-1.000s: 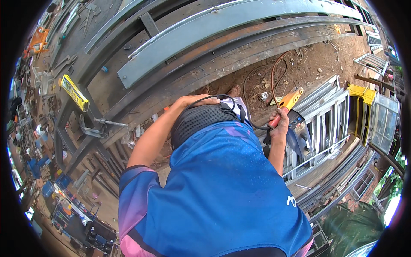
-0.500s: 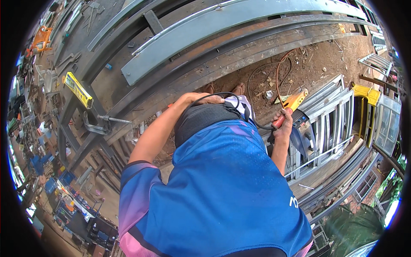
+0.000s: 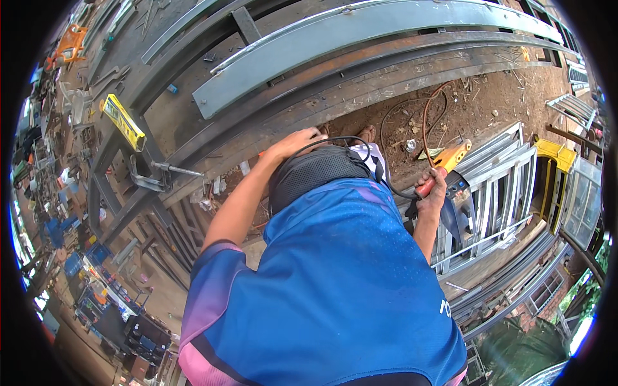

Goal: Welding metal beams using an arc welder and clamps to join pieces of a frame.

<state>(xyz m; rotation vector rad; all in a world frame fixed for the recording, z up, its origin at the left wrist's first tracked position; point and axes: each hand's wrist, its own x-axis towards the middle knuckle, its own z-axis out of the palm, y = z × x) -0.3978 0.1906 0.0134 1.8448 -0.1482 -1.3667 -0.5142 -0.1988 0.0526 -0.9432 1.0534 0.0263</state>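
Observation:
In my right hand (image 3: pixel 432 196) is a welding electrode holder with a red handle (image 3: pixel 425 188) and yellow jaws (image 3: pixel 453 154). My fingers are wrapped round its handle. A black cable (image 3: pixel 400 190) runs from the handle's end toward my waist, where part of it loops over black mesh fabric (image 3: pixel 320 168). My left hand (image 3: pixel 301 140) is by the far edge of that mesh, its fingers loosely bent and partly hidden; nothing shows in it. Beside the right hand stands a dark blue boxy machine (image 3: pixel 458 201) with knobs.
Ahead lie long steel beams (image 3: pixel 290 55) on a dark frame. To the left are a yellow level (image 3: pixel 123 122) and a clamp (image 3: pixel 151 177). Silver metal frames (image 3: pixel 499 186) lean at the right, near a yellow cabinet-like frame (image 3: pixel 555 154). A brown cable (image 3: pixel 426 122) trails over the dirt.
My left hand has moved off the mesh's top, forward and slightly left. The electrode holder stays in my right hand. The whole view has shifted a little.

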